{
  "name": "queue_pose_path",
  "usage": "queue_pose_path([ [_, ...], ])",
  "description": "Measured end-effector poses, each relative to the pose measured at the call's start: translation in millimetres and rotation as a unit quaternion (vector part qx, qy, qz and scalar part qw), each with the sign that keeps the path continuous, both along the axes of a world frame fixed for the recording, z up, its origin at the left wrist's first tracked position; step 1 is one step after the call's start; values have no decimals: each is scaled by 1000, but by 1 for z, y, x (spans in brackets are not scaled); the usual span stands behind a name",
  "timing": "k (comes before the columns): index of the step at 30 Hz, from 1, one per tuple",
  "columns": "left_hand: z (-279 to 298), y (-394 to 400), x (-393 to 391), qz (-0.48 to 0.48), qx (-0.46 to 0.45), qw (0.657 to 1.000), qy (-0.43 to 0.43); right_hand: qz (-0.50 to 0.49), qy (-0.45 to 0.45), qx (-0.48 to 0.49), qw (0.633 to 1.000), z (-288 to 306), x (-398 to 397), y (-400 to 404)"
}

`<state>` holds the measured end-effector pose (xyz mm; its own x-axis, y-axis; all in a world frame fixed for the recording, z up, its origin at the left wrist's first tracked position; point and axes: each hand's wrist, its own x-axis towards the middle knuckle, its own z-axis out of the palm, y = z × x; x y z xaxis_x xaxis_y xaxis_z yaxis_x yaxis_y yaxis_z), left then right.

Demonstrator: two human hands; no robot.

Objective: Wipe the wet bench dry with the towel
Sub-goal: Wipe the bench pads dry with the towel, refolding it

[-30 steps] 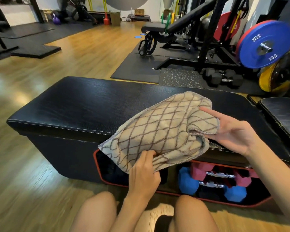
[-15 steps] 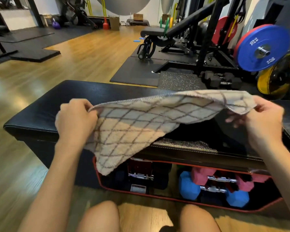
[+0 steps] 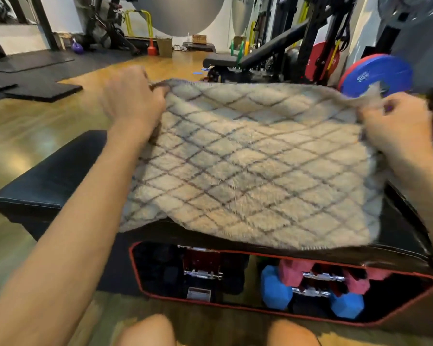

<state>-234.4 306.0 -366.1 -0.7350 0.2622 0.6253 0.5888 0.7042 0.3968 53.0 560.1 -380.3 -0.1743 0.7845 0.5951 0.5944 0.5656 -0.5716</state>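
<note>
A beige towel point(image 3: 255, 161) with a dark diamond grid hangs spread wide above the black padded bench point(image 3: 53, 176). My left hand point(image 3: 133, 101) grips its far left corner. My right hand point(image 3: 398, 123) pinches its far right corner. The towel's near edge droops down over the bench's front edge, and the cloth hides most of the bench top. Only the left end of the bench shows bare. The picture is blurred by motion.
Blue and pink dumbbells point(image 3: 310, 288) lie in the red-trimmed opening under the bench. A squat rack with a blue weight plate point(image 3: 375, 76) stands behind on the right. Another bench point(image 3: 225, 61) sits behind. Wooden floor and black mats point(image 3: 43, 88) lie to the left.
The towel went from bunched between my hands to fully spread. Both hands moved apart and up, lifting the far edge, and the view came closer to the bench.
</note>
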Motion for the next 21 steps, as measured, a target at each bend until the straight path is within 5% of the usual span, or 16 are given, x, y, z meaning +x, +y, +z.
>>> queue_pose_path([
  [3, -39, 34, -8, -64, -203, 975, -61, -10, -180, -158, 971, -38, -21, 20],
  [5, -73, 47, 3, -106, -255, 958, -71, -12, -266, -233, 935, -65, -25, 17],
  [7, -104, 53, 21, -137, -284, 946, -73, 17, -302, -162, 939, -81, -33, 8],
  [10, -138, 63, 26, -134, -330, 914, -193, 157, -336, -53, 927, -92, -65, -21],
  [14, -149, 73, 9, -123, -356, 896, -236, 219, -457, -166, 846, -121, -103, -44],
  [21, -150, 92, -39, -119, -356, 898, -227, 200, -452, -144, 857, -128, -142, -27],
])
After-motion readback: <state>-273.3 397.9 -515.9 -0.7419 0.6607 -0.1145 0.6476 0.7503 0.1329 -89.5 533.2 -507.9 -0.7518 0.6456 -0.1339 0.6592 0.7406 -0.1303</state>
